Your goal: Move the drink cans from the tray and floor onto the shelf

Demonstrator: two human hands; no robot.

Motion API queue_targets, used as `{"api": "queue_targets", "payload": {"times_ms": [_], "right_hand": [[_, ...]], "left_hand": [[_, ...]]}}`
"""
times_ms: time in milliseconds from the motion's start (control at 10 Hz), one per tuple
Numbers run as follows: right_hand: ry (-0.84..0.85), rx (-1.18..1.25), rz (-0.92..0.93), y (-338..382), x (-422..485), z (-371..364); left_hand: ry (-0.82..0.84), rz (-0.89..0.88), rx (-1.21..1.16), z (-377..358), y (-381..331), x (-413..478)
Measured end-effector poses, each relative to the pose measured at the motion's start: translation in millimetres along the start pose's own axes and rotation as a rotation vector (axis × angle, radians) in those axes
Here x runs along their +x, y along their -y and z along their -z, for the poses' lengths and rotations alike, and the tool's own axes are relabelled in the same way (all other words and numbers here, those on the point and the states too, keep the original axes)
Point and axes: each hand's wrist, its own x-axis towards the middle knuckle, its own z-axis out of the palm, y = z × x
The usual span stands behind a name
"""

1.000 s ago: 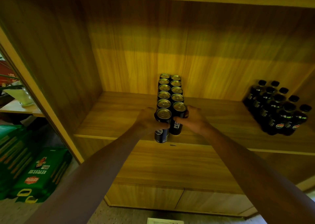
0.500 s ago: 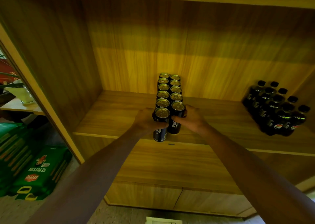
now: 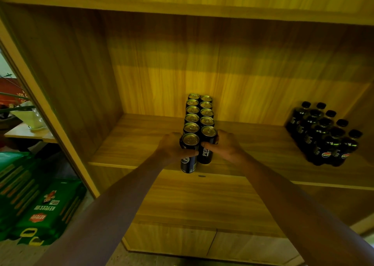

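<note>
Two rows of dark drink cans (image 3: 199, 111) run from the back of the wooden shelf (image 3: 133, 144) toward its front edge. My left hand (image 3: 172, 147) grips the front can of the left row (image 3: 189, 154), whose base hangs over the shelf's front edge. My right hand (image 3: 224, 146) holds the front can of the right row (image 3: 207, 148), which stands on the board just behind the edge. The two front cans touch each other and the cans behind them.
A pack of dark bottles (image 3: 323, 136) stands at the right end of the shelf. Green drink packs (image 3: 40, 211) lie on the floor at the lower left. A small table with a white pot (image 3: 30, 122) is beyond the left side panel. Closed cabinet doors (image 3: 182, 241) are below.
Both hands stay on the two front cans. The view has shifted slightly; the cans have edged a little toward the rows behind them.
</note>
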Motion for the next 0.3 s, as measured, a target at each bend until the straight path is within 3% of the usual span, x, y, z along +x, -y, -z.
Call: {"api": "queue_targets", "payload": {"times_ms": [200,300], "right_hand": [[-0.019,-0.026,0.018,-1.3,-8.7,-1.8],[0.004,-0.107,-0.011,-9.4,-12.6,-1.7]], "left_hand": [[-0.008,0.008,0.06,-9.0,9.9,-1.7],[-0.058,0.12,0.107,-9.8,11.0,-4.5]]}}
